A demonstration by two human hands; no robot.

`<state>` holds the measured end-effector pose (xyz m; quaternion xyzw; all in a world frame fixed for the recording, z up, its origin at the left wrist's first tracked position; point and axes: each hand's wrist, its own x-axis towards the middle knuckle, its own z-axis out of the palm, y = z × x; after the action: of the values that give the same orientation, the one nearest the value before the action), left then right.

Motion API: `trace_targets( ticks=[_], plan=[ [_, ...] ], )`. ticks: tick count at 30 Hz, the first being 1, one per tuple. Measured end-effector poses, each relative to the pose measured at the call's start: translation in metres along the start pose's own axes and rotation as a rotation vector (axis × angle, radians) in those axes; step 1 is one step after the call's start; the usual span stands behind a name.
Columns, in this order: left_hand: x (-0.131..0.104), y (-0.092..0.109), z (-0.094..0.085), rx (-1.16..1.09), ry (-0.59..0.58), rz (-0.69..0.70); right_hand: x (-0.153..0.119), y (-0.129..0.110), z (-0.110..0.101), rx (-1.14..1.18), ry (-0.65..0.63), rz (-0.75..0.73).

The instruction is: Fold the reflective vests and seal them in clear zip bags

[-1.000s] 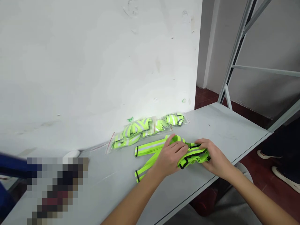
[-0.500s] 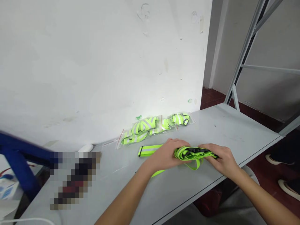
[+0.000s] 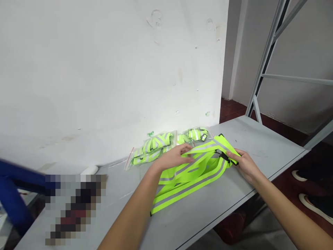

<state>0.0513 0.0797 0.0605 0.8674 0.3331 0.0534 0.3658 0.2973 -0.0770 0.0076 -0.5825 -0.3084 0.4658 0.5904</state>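
Observation:
A reflective vest [image 3: 187, 199] of lime-green straps with grey stripes lies partly spread over the grey table, its bands looped and overlapping. My right hand [image 3: 245, 165] is closed on its right end, thumb on top, beside a black buckle [image 3: 224, 157]. At the upper left of the straps, my left hand [image 3: 174, 158] has its fingers curled around the edge of a band; the fingertips are slightly blurred. That hand and wrist cover part of the straps. Behind them, clear zip bags [image 3: 151, 149] with folded lime-green straps lie along the wall.
The table [image 3: 270, 139] meets a white wall [image 3: 104, 69] at the back. A blue metal frame [image 3: 15, 194] stands at left, near a pixelated patch. A grey metal rack [image 3: 267, 59] rises at right. Another person's shoes [image 3: 312, 208] show on the floor.
The compact strap bundle between my hands has been opened out into loose, spread bands. My left hand has moved left and slightly up; my right hand now holds the far right end.

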Motion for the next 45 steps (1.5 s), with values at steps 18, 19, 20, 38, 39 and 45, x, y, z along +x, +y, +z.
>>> trace_targets(
  ticks=[18, 19, 20, 38, 39, 45],
  plan=[
    [-0.044, -0.050, 0.066, 0.660, 0.231, -0.127, 0.042, 0.024, -0.037, -0.062, 0.327, 0.018],
    [-0.046, -0.051, 0.065, 0.646, 0.222, -0.149, 0.043, 0.025, -0.038, -0.057, 0.337, 0.012],
    [-0.048, -0.051, 0.065, 0.621, 0.212, -0.163, 0.044, 0.026, -0.038, -0.055, 0.347, 0.007],
    [-0.050, 0.002, 0.106, 0.652, 0.299, 0.082, 0.041, 0.029, -0.029, -0.482, 0.489, -0.193],
    [-0.045, 0.004, 0.113, 0.637, 0.260, 0.059, 0.040, 0.030, -0.029, -0.489, 0.496, -0.195],
    [-0.046, -0.024, 0.122, 0.607, 0.194, -0.006, 0.044, 0.033, -0.036, -0.444, 0.556, -0.177]
  ],
)
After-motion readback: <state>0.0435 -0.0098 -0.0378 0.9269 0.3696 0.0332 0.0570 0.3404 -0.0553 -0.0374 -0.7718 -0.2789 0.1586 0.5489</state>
